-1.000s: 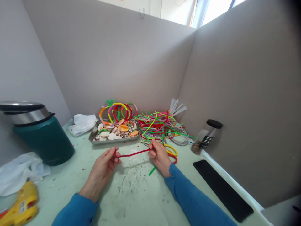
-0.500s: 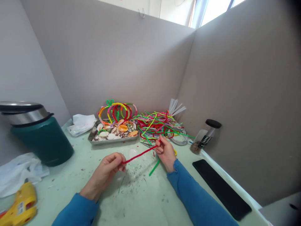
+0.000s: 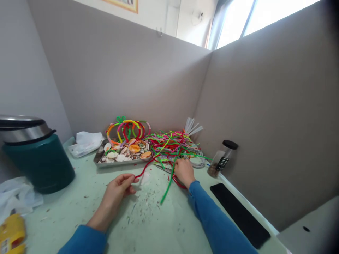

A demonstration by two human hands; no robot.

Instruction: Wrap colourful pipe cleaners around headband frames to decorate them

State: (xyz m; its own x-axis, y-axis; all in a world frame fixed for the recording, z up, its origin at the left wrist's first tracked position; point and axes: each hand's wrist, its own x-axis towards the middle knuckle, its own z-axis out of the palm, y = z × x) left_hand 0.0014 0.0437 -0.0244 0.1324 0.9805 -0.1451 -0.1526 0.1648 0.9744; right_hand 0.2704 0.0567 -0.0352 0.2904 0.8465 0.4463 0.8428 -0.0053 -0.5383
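Note:
My left hand (image 3: 120, 187) pinches the end of a red pipe cleaner (image 3: 144, 170) between thumb and fingertips. From there the stem slants up toward the pile of pipe cleaners (image 3: 169, 143). My right hand (image 3: 184, 171) is at the pile's near edge, fingers curled down and their tips hidden. Metal blades, apparently of scissors (image 3: 164, 169), show just left of it. Beside those fingers a green pipe cleaner (image 3: 166, 193) trails onto the table. Under the wrist a red curved piece (image 3: 179, 183) shows; whether handle or stem I cannot tell.
A metal tray (image 3: 122, 164) of shells stands behind, with colourful pipe-cleaner rings (image 3: 127, 130) on it. To the left are a green flask (image 3: 39, 162) and a yellow glue gun (image 3: 13, 231). A clear jar (image 3: 222, 158) and a black strip (image 3: 239, 215) lie right. Grey partitions enclose the table.
My right hand has let go of the red pipe cleaner's far end and moved down to the blades by the pile. My left hand still holds its end. The view has tilted slightly.

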